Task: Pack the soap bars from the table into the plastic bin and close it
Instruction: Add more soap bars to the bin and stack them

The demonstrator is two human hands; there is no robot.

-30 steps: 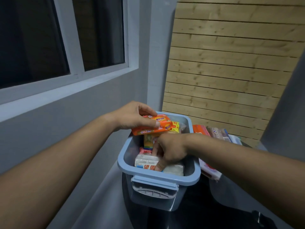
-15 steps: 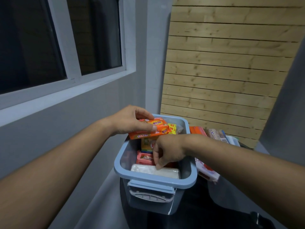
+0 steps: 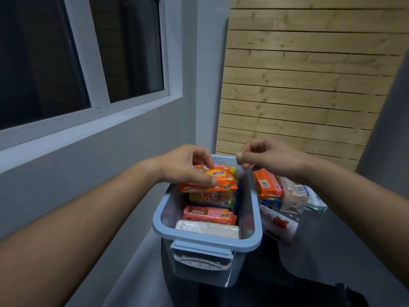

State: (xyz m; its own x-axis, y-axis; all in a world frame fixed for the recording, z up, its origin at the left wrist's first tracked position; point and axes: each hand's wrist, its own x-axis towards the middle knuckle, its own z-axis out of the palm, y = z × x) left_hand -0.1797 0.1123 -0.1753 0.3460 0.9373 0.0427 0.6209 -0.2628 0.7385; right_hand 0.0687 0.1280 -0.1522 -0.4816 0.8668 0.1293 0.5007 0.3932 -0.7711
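Note:
A light blue plastic bin [image 3: 207,240] stands open on the dark table, with no lid on it. Inside lie a white soap bar [image 3: 208,229] nearest me, a pink one [image 3: 209,214] behind it and a yellow one [image 3: 210,198] further back. My left hand [image 3: 186,165] grips an orange soap pack [image 3: 219,180] over the bin's far end. My right hand [image 3: 270,158] hovers above the bin's far right corner, fingers curled and pinched together with nothing visible in them.
Several soap bars lie on the table right of the bin: an orange one [image 3: 266,183], a beige one [image 3: 292,193], a white pack with red print [image 3: 277,223]. A grey wall with a window runs on the left, wooden slats behind.
My right hand has risen out of the bin and moved to the far right corner. The white bar now lies flat at the near end. My left hand still holds the orange pack.

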